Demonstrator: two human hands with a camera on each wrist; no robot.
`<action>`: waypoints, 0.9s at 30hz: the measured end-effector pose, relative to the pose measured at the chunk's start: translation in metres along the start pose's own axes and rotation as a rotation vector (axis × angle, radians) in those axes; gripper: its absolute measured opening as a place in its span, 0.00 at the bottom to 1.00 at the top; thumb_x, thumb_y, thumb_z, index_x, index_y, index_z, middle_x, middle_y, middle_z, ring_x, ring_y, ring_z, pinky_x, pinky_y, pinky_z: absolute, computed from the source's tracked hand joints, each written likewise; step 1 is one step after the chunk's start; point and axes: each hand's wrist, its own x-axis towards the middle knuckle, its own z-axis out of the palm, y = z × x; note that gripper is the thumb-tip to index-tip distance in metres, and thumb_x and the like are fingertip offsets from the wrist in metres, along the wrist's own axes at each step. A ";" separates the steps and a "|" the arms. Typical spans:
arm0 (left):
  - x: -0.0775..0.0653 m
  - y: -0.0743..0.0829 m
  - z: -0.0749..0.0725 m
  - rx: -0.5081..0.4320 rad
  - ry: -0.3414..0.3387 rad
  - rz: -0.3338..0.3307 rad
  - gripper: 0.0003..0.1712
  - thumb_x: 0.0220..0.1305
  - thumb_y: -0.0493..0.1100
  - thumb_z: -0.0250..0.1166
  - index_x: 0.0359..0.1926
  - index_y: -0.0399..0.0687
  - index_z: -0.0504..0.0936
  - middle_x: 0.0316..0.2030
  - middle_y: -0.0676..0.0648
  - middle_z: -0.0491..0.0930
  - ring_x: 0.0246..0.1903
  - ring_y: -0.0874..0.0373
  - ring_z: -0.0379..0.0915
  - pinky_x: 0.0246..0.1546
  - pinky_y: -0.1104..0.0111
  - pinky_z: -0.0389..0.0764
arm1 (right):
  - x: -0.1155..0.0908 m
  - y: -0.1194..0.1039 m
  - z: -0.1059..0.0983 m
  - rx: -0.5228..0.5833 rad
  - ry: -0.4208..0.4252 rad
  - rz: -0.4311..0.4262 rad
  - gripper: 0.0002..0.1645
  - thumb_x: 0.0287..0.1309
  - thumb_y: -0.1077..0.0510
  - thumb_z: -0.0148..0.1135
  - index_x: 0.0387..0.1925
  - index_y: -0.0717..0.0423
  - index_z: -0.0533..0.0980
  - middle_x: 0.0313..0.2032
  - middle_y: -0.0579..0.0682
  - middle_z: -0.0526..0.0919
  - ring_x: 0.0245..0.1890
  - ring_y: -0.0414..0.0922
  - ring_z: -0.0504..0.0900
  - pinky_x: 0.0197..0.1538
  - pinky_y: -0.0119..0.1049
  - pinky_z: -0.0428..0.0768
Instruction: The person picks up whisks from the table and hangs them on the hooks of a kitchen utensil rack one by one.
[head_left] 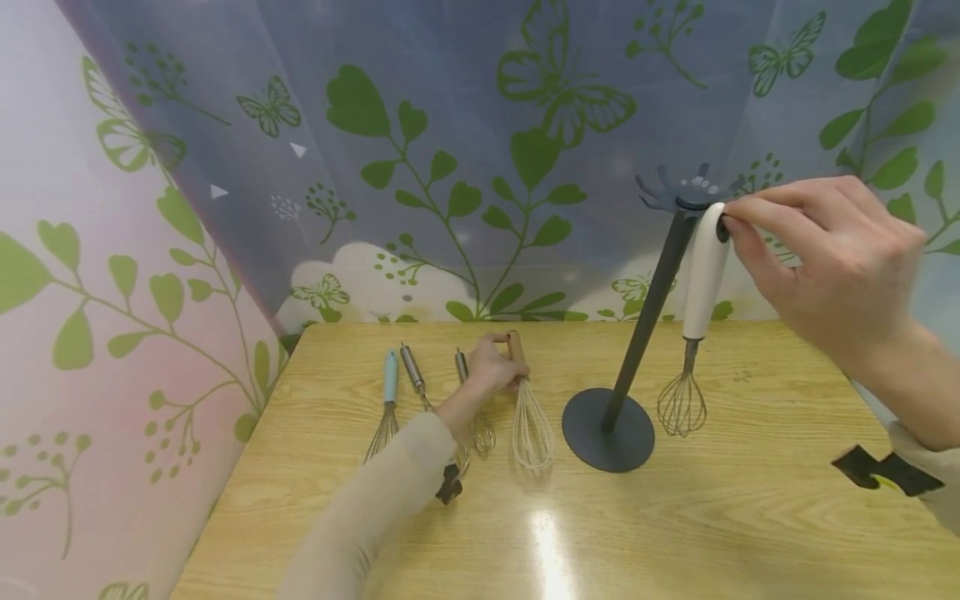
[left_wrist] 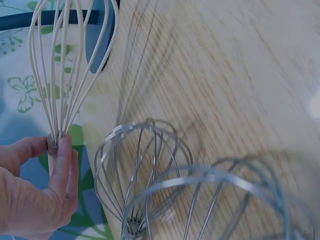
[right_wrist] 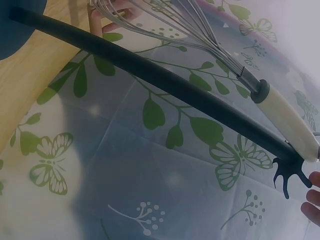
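Note:
My right hand point(head_left: 840, 258) pinches the tip of a white-handled whisk point(head_left: 703, 275), which hangs wires down close beside the hooks at the top of a dark utensil stand point(head_left: 648, 321). In the right wrist view, the whisk's handle point(right_wrist: 287, 117) runs up to the stand's hooks point(right_wrist: 289, 175). Lower and to the left, my left hand point(head_left: 491, 367) grips a whisk with a wooden handle and cream wires point(head_left: 532, 429). The left wrist view has my thumb and fingers round the neck where its wires point(left_wrist: 62, 75) begin.
Left of the wooden-handled whisk lie a light blue-handled whisk point(head_left: 391, 379), a metal-handled whisk point(head_left: 411, 367) and another small whisk point(head_left: 482, 433), partly behind my left arm. The stand's round base point(head_left: 588, 442) rests on the wooden table point(head_left: 720, 525). A leaf-patterned curtain point(head_left: 450, 275) hangs behind.

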 end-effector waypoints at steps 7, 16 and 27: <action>-0.006 0.004 0.004 -0.072 -0.027 0.016 0.43 0.60 0.30 0.73 0.74 0.40 0.67 0.53 0.31 0.86 0.33 0.48 0.90 0.46 0.54 0.93 | 0.000 -0.001 0.001 0.004 0.011 0.008 0.04 0.57 0.64 0.72 0.30 0.64 0.88 0.28 0.66 0.88 0.30 0.67 0.82 0.25 0.63 0.67; -0.013 0.010 0.007 -0.146 -0.065 0.029 0.44 0.61 0.29 0.74 0.76 0.41 0.67 0.55 0.31 0.82 0.37 0.44 0.90 0.49 0.51 0.93 | -0.001 0.001 0.002 0.000 0.009 0.003 0.05 0.58 0.65 0.72 0.31 0.65 0.88 0.28 0.66 0.87 0.30 0.68 0.82 0.25 0.64 0.68; -0.027 0.021 0.011 -0.207 -0.113 0.100 0.44 0.60 0.29 0.74 0.76 0.45 0.68 0.55 0.33 0.80 0.38 0.44 0.90 0.50 0.47 0.92 | -0.001 0.000 0.003 -0.001 0.015 -0.003 0.05 0.58 0.65 0.71 0.30 0.65 0.88 0.27 0.67 0.87 0.30 0.68 0.82 0.25 0.65 0.67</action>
